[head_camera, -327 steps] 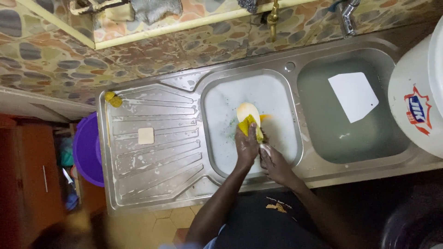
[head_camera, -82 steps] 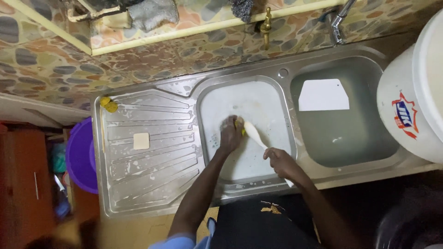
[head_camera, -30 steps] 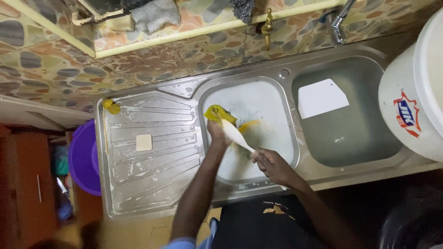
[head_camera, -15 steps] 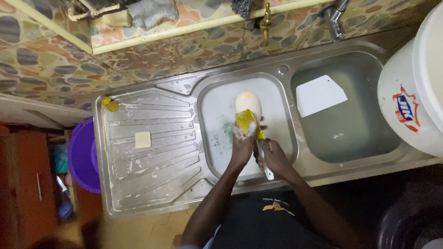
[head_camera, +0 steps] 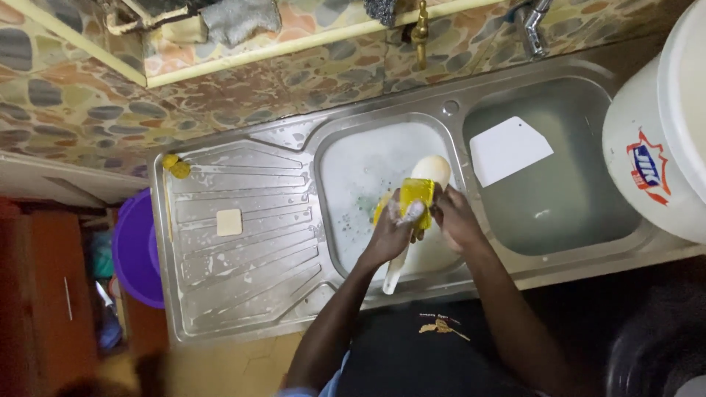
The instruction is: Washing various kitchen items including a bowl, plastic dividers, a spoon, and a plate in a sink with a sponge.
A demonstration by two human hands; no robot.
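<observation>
Whereas half a second earlier the yellow sponge [head_camera: 414,197] sat lower, left hand [head_camera: 390,234] now clamps it against the spoon [head_camera: 430,170]; right hand [head_camera: 454,220] grips the spoon: scrubbing continues.

Soap bar [head_camera: 229,221] on drainboard [head_camera: 243,287], left of basin [head_camera: 346,169].

Over the soapy left basin [head_camera: 353,169], the left hand [head_camera: 390,231] pressed a yellow sponge [head_camera: 413,197] against a pale wooden spoon [head_camera: 430,170] (foam clinging), which the right hand [head_camera: 456,220] gripped.
</observation>
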